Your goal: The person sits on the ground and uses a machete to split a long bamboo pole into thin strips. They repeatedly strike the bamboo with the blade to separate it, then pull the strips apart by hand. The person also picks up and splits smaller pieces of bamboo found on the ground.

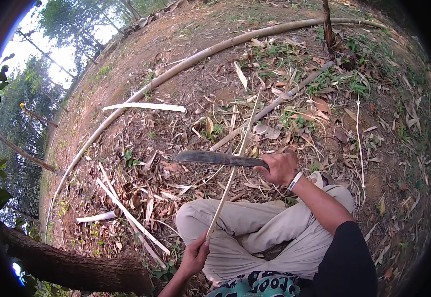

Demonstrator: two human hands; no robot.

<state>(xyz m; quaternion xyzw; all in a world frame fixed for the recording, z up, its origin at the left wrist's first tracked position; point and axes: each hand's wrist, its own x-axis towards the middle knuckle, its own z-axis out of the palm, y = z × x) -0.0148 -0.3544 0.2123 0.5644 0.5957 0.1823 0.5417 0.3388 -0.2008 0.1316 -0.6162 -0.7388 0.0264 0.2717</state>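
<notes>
Right hand (281,167), frame centre-right, fist clamped on handle of dark broad-bladed machete (215,158), blade pointing left. Left hand (194,257), lower centre, fingers pinched on near end of thin pale bamboo strip (235,166); strip runs up-frame, crossing blade. Long bamboo pole (141,94) arcs behind.

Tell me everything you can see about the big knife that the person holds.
The knife is a long machete-like blade, dark grey and dull, looking like worn metal, broad toward its tip and narrower near the handle. It lies nearly level, tip pointing to the person's left. The right hand is closed around the handle, hiding it. The blade crosses a thin pale bamboo strip, which the left hand holds at its lower end; whether blade and strip touch cannot be told. Below is ground with dry leaves.
</notes>
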